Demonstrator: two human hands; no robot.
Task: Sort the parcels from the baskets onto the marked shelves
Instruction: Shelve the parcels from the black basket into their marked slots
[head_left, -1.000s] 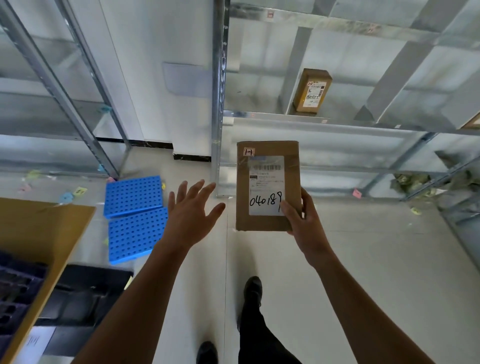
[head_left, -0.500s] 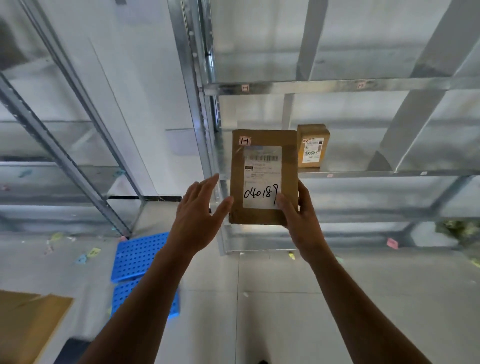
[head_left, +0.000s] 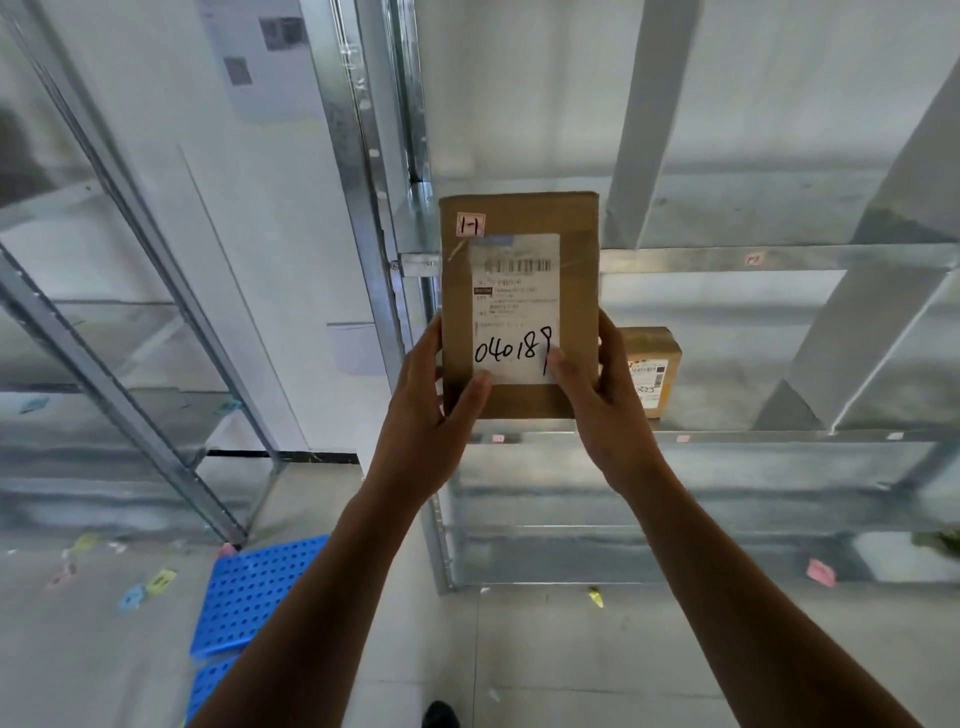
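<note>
As it stands upright before the metal shelving (head_left: 779, 258), cardboard parcel (head_left: 519, 291): tagged 1-1.
Left hand (head_left: 426, 421): grips its lower left edge.
Right hand (head_left: 602, 410): grips its lower right edge.

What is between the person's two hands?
In the head view, a flat brown cardboard parcel with a white label, held by the left hand and the right hand.

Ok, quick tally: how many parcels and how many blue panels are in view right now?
Parcels: 2, the held parcel and the shelf parcel
Blue panels: 2, the far panel and the near panel
Total: 4
</note>
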